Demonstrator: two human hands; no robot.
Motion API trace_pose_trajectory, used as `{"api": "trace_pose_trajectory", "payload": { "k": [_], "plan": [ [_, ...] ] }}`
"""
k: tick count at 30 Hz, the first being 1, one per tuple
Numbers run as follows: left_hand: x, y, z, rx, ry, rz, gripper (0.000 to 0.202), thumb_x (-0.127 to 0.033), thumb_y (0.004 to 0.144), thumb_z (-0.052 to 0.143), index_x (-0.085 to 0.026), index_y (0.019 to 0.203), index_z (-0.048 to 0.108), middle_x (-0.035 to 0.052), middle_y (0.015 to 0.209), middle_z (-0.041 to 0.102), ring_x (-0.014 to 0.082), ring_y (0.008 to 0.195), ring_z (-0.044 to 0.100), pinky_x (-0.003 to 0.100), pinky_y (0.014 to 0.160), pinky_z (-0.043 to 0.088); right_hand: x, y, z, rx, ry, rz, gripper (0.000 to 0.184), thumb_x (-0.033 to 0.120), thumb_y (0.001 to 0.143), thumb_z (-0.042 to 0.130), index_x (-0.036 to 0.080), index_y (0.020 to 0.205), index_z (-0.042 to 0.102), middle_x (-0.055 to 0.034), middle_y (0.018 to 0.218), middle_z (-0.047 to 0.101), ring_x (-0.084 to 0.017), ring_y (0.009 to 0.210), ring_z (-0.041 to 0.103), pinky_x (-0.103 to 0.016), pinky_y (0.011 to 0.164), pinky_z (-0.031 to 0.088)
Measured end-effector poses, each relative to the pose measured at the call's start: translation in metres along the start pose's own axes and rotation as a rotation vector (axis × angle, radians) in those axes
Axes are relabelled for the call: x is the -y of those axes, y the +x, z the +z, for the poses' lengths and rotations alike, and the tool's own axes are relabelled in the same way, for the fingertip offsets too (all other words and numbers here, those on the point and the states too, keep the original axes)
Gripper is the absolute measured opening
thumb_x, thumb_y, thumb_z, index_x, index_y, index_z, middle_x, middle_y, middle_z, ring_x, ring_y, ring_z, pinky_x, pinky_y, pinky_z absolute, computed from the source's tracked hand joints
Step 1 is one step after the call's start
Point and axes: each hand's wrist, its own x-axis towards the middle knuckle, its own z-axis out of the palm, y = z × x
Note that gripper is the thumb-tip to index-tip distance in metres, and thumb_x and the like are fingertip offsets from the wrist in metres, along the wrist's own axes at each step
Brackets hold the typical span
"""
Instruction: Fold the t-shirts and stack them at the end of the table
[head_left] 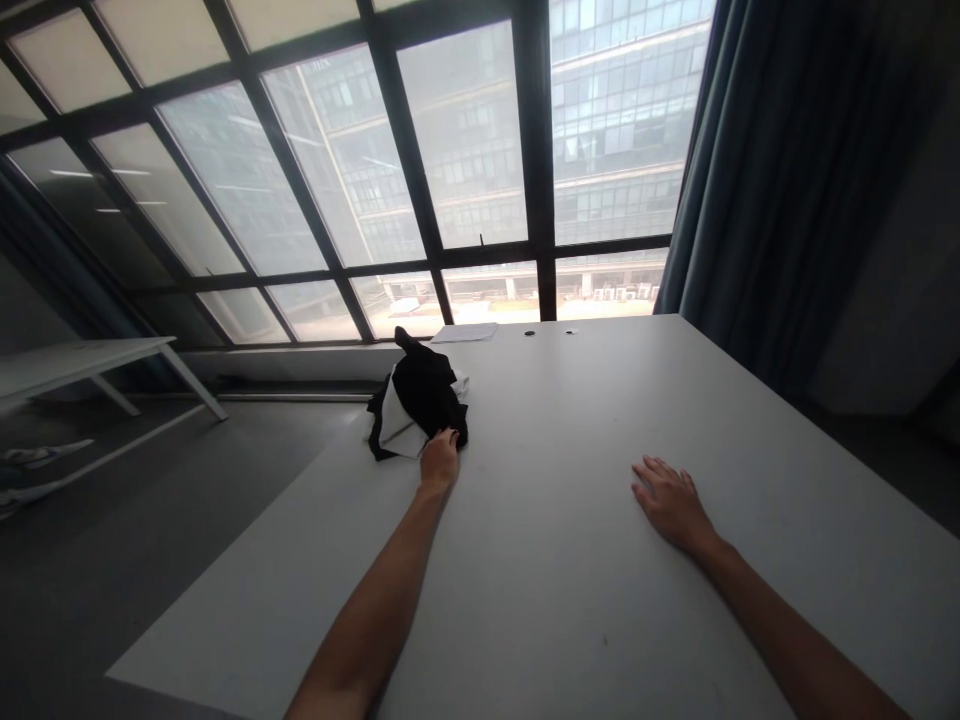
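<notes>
A crumpled black-and-white piece of cloth [427, 385], perhaps a garment, lies bunched near the left edge of the white table [555, 520]. My left hand [440, 458] is closed on the cloth's near edge, fingers pinching the black part. Folds hide the cloth's full shape, so I cannot tell its exact kind. To the right, my right hand [670, 502] rests over the tabletop with its fingers spread, holding nothing and well apart from the cloth.
White paper [465, 333] lies at the table's far edge, beside a dark round cable hole [529, 333]. Tall windows [465, 140] stand behind. A dark blue curtain [757, 190] hangs at the right. Another white table [82, 358] stands across the floor at the left.
</notes>
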Motion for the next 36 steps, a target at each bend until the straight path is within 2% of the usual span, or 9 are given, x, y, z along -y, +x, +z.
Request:
{"api": "trace_pose_trajectory", "payload": {
  "k": [5, 10, 13, 17, 21, 26, 29, 32, 36],
  "plan": [
    [-0.046, -0.029, 0.002, 0.01, -0.128, 0.129, 0.036, -0.03, 0.105, 0.042, -0.019, 0.128, 0.066, 0.0096, 0.129, 0.069, 0.024, 0.12, 0.064, 0.036, 0.103, 0.049, 0.0, 0.0, 0.0, -0.007, -0.006, 0.004, 0.047, 0.038, 0.098, 0.038, 0.022, 0.139, 0.057, -0.01, 0.155, 0.046, -0.027, 0.145, 0.036, -0.057, 0.118, 0.019],
    [-0.12, -0.095, 0.022, 0.319, -0.251, 0.527, 0.048, -0.037, 0.099, 0.055, -0.022, 0.144, 0.054, 0.0109, 0.154, 0.047, 0.0277, 0.143, 0.043, 0.042, 0.114, 0.04, -0.001, 0.0, 0.0, -0.023, 0.033, 0.004, 0.047, 0.038, 0.098, 0.037, 0.021, 0.137, 0.058, -0.0102, 0.154, 0.047, -0.027, 0.144, 0.037, -0.057, 0.118, 0.019],
    [-0.141, -0.11, 0.018, 0.264, -0.197, 0.521, 0.05, -0.039, 0.102, 0.049, -0.019, 0.148, 0.048, 0.0139, 0.149, 0.052, 0.029, 0.138, 0.048, 0.043, 0.112, 0.042, -0.003, 0.001, -0.001, -0.059, 0.122, 0.027, 0.048, 0.039, 0.098, 0.035, 0.02, 0.136, 0.059, -0.0111, 0.15, 0.052, -0.027, 0.142, 0.041, -0.056, 0.119, 0.02],
    [-0.128, -0.088, -0.001, 0.064, -0.179, 0.471, 0.037, -0.03, 0.104, 0.041, -0.022, 0.136, 0.059, 0.0093, 0.135, 0.062, 0.0257, 0.129, 0.054, 0.042, 0.112, 0.04, -0.003, 0.002, -0.006, -0.144, 0.256, -0.001, 0.047, 0.04, 0.096, 0.036, 0.018, 0.126, 0.065, -0.0129, 0.137, 0.063, -0.027, 0.131, 0.053, -0.049, 0.117, 0.028],
    [-0.087, -0.052, -0.013, -0.188, -0.103, 0.343, 0.045, -0.033, 0.1, 0.052, -0.02, 0.143, 0.052, 0.0126, 0.155, 0.041, 0.0323, 0.148, 0.029, 0.051, 0.121, 0.024, 0.023, 0.005, -0.008, -0.192, 0.418, -0.096, 0.047, 0.041, 0.096, 0.039, 0.014, 0.123, 0.067, -0.0151, 0.128, 0.067, -0.026, 0.123, 0.058, -0.04, 0.111, 0.04],
    [-0.047, -0.032, -0.009, -0.129, -0.045, 0.266, 0.084, -0.044, 0.089, 0.069, -0.026, 0.158, 0.026, 0.0125, 0.167, 0.015, 0.0379, 0.153, 0.008, 0.061, 0.119, 0.018, 0.092, 0.025, 0.002, -0.071, 0.506, -0.159, 0.063, 0.053, 0.092, 0.052, 0.01, 0.139, 0.054, -0.0186, 0.141, 0.058, -0.029, 0.132, 0.052, -0.041, 0.112, 0.039],
    [-0.04, -0.031, -0.003, -0.078, -0.061, 0.332, 0.088, -0.037, 0.087, 0.07, -0.025, 0.159, 0.022, 0.0114, 0.166, 0.019, 0.0368, 0.154, 0.004, 0.059, 0.12, 0.019, 0.131, 0.046, 0.007, -0.001, 0.451, -0.093, 0.08, 0.056, 0.085, 0.063, 0.008, 0.146, 0.045, -0.0215, 0.143, 0.055, -0.034, 0.131, 0.052, -0.043, 0.106, 0.043],
    [-0.039, -0.031, 0.001, -0.008, -0.114, 0.388, 0.078, -0.024, 0.085, 0.068, -0.023, 0.155, 0.034, 0.0112, 0.152, 0.045, 0.0341, 0.147, 0.027, 0.051, 0.118, 0.029, 0.154, 0.066, 0.006, 0.071, 0.396, -0.048, 0.06, 0.044, 0.08, 0.07, 0.015, 0.132, 0.06, -0.0141, 0.117, 0.071, -0.031, 0.108, 0.065, -0.037, 0.089, 0.05],
    [-0.037, -0.03, 0.0, -0.045, -0.183, 0.285, 0.029, -0.015, 0.085, 0.058, -0.021, 0.112, 0.066, 0.0084, 0.112, 0.063, 0.0269, 0.113, 0.057, 0.04, 0.102, 0.046, 0.153, 0.087, -0.01, 0.043, 0.37, -0.061, 0.026, 0.025, 0.079, 0.064, 0.022, 0.104, 0.071, -0.0051, 0.094, 0.073, -0.024, 0.09, 0.067, -0.031, 0.078, 0.048]
  ]
}}
